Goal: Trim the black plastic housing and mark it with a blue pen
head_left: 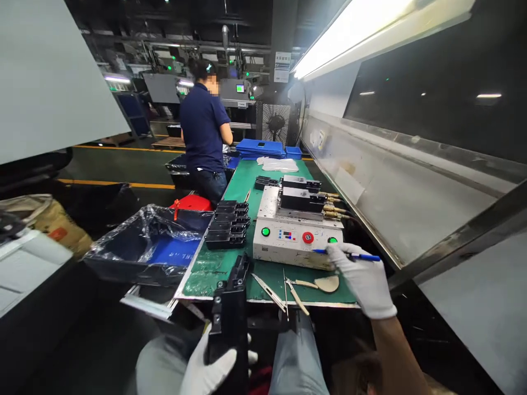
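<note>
In the head view, my left hand, in a white glove, is closed around a long black plastic housing held tilted in front of the table's near edge. My right hand, also gloved, grips a slim blue pen-like tool beside the right green button of a white control box. Two black housings lie on top of that box, with brass fittings on their right side. More housings are lined up on the green mat to its left.
A utility knife and cutters lie at the mat's near edge. On the left stands a plastic-lined bin. Blue trays are stacked at the far end, near a person in navy. A sloping panel borders the right.
</note>
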`<state>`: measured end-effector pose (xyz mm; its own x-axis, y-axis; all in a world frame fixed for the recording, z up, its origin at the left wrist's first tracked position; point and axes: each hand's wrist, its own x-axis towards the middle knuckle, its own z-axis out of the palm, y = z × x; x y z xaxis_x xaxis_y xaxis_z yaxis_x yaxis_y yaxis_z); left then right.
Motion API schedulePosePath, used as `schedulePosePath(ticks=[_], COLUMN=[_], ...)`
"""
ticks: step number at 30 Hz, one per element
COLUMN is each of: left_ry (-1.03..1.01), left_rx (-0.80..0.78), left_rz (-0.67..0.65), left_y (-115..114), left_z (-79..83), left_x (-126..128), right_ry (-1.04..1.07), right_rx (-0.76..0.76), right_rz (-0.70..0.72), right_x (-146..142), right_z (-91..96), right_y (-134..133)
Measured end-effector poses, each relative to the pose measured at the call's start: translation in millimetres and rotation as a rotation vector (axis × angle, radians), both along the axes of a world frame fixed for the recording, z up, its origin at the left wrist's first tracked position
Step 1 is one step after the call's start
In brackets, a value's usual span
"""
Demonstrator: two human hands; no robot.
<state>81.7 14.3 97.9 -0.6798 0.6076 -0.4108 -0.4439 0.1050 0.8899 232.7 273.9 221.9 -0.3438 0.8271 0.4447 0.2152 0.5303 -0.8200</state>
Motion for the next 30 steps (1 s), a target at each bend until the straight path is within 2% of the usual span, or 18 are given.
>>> schedulePosePath(ticks=[3,5,7,12,15,18,23,25,30], left_ry=[0.156,0.199,0.197,0.207,0.201,0.218,0.272,0.279,0.333], left_rx=[-0.037,-0.038,-0.014,0.0,-0.006,-0.03,-0.047,-0.045,-0.154], left_rz=[-0.067,-0.115,-0.148,-0.159,-0.19,-0.185,-0.141,-0.154,-0.188], left_y=[-1.8,-4.8,-7.1,-9.6,-10.3,-8.6,-3.2,-2.3,-1.2], left_z=[20.6,23.8,22.6,24.1,30.0,36.3,49.4,54.6,62.2], left_x=[9.6,11.2,11.3,13.3,15.9,19.1,24.2,25.5,28.5], right_ry=[0.08,0.091,0.084,0.037,0.009,0.045,0.097,0.07,0.001], right_rx=[-0.188,-0.274,-0.316,-0.337,-0.275,-0.211,-0.141,-0.098,-0.054], right_rz=[0.279,0.395,0.456,0.521,0.469,0.433,0.515,0.548,0.589], right_x=[-18.9,-29.4,-37.1,-46.6,-46.9,-45.8,-50.5,-54.7,-63.2], right_z=[14.9,18.7,17.2,-7.0,-19.7,-17.6,-6.7,-9.1,-23.7], right_y=[-51.9,-73.2,-81.9,-73.2,-64.7,-63.5,-75.8,-79.1,-77.1])
